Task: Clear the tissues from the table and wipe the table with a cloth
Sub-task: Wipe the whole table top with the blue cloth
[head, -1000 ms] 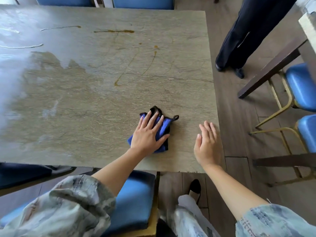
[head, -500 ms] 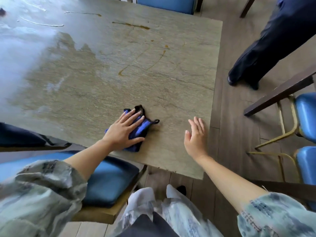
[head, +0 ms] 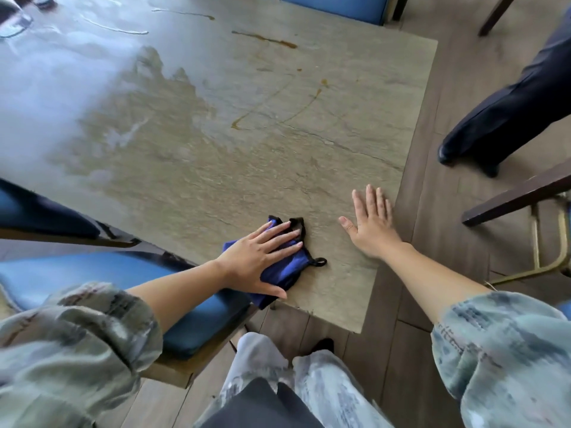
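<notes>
A blue cloth with black trim [head: 292, 267] lies near the front right corner of the stone-patterned table [head: 247, 143]. My left hand [head: 259, 257] presses flat on the cloth with straight fingers. My right hand [head: 370, 223] lies flat with spread fingers on the table, close to its right edge and apart from the cloth. Brown streaks [head: 265, 40] mark the far part of the table, and thinner brown lines [head: 278, 109] run across its middle. No tissues show.
A blue-seated chair [head: 108, 282] is tucked under the near left side. Another person's dark trouser legs and shoes [head: 482, 131] stand right of the table. More chairs [head: 525, 193] are at the right and at the far edge [head: 333, 4].
The view has swung, so the table now looks turned. My left hand has slid the cloth nearer to the table's front edge. My right hand now lies flat on the table with spread fingers.
</notes>
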